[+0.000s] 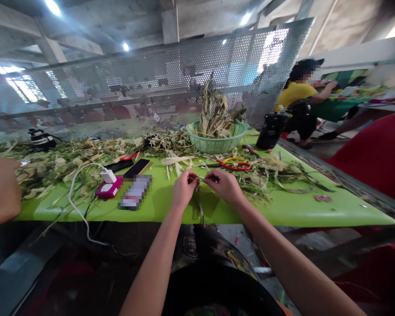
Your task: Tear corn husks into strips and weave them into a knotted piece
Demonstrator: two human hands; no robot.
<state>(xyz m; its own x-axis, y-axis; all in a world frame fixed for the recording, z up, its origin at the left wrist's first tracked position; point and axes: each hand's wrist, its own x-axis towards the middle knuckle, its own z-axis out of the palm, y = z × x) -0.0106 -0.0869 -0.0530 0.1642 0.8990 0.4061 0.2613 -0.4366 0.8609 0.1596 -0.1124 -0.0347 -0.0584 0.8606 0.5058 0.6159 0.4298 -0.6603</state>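
Observation:
My left hand [184, 188] and my right hand [224, 184] meet over the near edge of the green table [303, 208]. Both are pinched shut on a thin green plant stalk [200, 206] that hangs down between them past the table edge. Dry pale leaves and stalks [174, 160] lie scattered just beyond my hands. Red-handled scissors [232, 165] rest on the table a little past my right hand.
A green basket [217, 142] of dried stalks stands at the back. Phones [136, 167], a pink power bank [109, 189] and a white charger cable [75, 197] lie left. Another person's hand [1, 188] is at far left. A person in yellow [294, 94] sits at right.

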